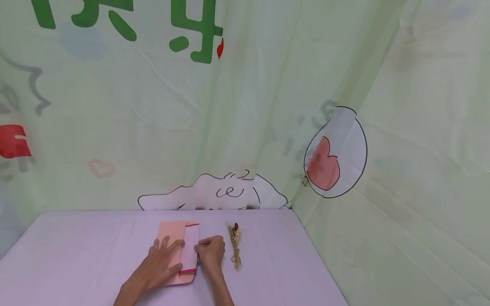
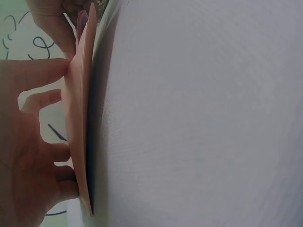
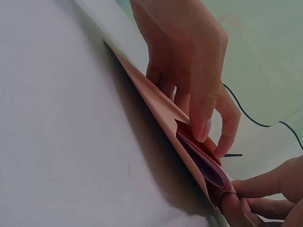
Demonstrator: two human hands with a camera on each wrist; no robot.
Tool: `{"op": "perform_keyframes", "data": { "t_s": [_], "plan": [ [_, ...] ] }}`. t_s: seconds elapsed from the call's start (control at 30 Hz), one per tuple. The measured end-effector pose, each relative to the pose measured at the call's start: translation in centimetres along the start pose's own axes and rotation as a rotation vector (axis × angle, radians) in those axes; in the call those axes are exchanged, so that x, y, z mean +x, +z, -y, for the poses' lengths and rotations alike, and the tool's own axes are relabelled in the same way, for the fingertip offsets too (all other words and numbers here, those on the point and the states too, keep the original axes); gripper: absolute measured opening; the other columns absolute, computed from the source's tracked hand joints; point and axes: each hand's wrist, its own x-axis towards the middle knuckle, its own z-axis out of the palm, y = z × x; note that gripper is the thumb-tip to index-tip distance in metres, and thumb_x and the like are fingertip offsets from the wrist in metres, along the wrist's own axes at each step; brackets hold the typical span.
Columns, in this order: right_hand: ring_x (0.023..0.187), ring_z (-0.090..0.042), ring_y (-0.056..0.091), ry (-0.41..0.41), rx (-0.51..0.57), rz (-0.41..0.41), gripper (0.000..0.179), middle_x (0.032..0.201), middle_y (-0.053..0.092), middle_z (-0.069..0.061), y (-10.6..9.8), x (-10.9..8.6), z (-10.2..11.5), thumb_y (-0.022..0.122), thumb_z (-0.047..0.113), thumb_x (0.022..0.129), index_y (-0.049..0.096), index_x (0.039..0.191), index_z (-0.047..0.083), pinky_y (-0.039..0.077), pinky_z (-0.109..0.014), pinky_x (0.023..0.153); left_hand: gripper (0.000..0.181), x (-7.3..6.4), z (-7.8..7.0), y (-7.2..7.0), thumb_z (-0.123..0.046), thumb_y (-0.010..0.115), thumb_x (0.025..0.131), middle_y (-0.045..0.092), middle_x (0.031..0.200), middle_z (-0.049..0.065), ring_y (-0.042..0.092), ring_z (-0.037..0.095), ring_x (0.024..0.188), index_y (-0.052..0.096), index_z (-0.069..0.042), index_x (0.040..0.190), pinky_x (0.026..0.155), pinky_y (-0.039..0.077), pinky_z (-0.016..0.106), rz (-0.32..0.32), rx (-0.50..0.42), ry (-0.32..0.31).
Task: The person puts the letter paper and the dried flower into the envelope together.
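Observation:
A flat salmon-pink paper envelope [image 1: 172, 231] lies on the table, and along its right side is a pale pink folded paper [image 1: 190, 246] with red edging at both ends. My left hand [image 1: 158, 263] presses on the envelope with fingers spread, thumb and fingertips touching near the folded paper. At the right edge, my right hand [image 1: 212, 253] pinches the folded paper between thumb and fingers. The right wrist view shows the curved fold [image 3: 215, 177] of this paper lying in the envelope's notched end. How deep it sits inside is hidden.
A small tied bunch of dried flowers [image 1: 235, 246] lies just right of my right hand. The table [image 1: 275, 263] has a pale lilac cover and meets a light green curtain [image 1: 160, 127] with printed drawings behind and at the right.

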Motion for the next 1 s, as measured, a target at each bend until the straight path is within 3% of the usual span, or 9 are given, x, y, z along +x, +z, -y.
{"op": "perform_keyframes", "data": {
  "t_s": [0.5, 1.0],
  "plan": [
    [0.046, -0.010, 0.062, -0.085, 0.018, 0.034, 0.007, 0.065, 0.069, -0.003, 1.1, -0.2, 0.0, 0.082, -0.008, 0.087, 0.079, 0.088, -0.002, 0.053, -0.023, 0.044, 0.062, 0.0, 0.3, 0.0, -0.044, 0.074, 0.096, 0.044, 0.163, 0.036, 0.038, 0.076, 0.145, 0.057, -0.025, 0.153, 0.116, 0.033, 0.086, -0.002, -0.010, 0.002],
    [0.050, -0.010, 0.063, -0.097, 0.006, 0.059, 0.008, 0.067, 0.067, -0.004, 2.2, -1.0, 0.6, 0.078, -0.012, 0.087, 0.079, 0.090, -0.005, 0.054, -0.022, 0.046, 0.061, 0.0, 0.5, 0.0, -0.043, 0.071, 0.096, 0.049, 0.159, 0.035, 0.043, 0.076, 0.141, 0.058, -0.023, 0.152, 0.114, 0.036, 0.085, -0.033, -0.004, 0.033]
  ]
}}
